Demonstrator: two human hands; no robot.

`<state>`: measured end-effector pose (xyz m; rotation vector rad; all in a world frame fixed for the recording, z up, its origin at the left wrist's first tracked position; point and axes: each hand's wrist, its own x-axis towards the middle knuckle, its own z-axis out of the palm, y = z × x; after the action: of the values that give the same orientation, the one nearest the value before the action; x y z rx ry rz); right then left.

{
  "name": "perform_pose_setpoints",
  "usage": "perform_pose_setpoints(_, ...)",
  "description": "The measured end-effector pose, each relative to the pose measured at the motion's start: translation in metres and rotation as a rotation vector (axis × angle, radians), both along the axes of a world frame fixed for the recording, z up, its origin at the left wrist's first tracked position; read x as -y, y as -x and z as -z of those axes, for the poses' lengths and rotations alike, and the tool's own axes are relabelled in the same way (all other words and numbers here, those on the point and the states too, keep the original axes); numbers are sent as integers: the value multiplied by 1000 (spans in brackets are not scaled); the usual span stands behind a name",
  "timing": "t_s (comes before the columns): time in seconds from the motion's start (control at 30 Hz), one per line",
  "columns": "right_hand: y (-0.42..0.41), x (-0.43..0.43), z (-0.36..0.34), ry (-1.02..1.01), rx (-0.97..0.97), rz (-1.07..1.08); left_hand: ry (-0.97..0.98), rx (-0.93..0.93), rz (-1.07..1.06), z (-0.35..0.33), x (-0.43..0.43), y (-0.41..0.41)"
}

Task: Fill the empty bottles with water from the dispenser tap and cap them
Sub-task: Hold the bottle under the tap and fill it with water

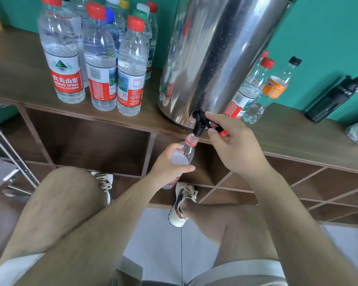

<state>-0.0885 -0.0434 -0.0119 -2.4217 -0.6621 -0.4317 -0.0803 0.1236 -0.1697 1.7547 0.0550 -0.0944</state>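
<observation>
A steel water dispenser [215,54] stands on the wooden shelf top [19,75], its black tap [199,124] hanging over the front edge. My left hand [170,164] grips an uncapped clear bottle [185,151] with its red-ringed mouth right under the spout. My right hand [234,145] pinches the tap's black and red lever [219,130]. Several capped bottles [99,58], most with red caps and red labels, stand in a group left of the dispenser. Right of the dispenser stand a red-capped bottle [250,87] and a black-capped bottle with an orange label [275,87].
A dark flask [335,100] stands at the far right of the shelf top against the teal wall. Open wooden cubbies [87,141] lie under the shelf top. My bare knees and sneakers [181,205] are below, on a grey tiled floor. A metal frame [12,157] slants at left.
</observation>
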Motion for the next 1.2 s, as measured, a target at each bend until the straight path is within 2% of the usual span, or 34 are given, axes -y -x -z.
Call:
perform_pose_setpoints(0.13, 0, 3, 8, -56, -2, -50, 1, -3, -1, -2, 1, 0)
perform_pose_setpoints(0.3, 6, 7, 23, -161, 216, 44, -23, -1, 15, 0, 0, 0)
perform_pose_setpoints(0.77, 22, 17, 40, -110, 245, 38, -47, -9, 5, 10, 2, -2)
perform_pose_setpoints(1.2, 23, 15, 55, -153, 239, -5, -57, 0, 2, 18, 5, -8)
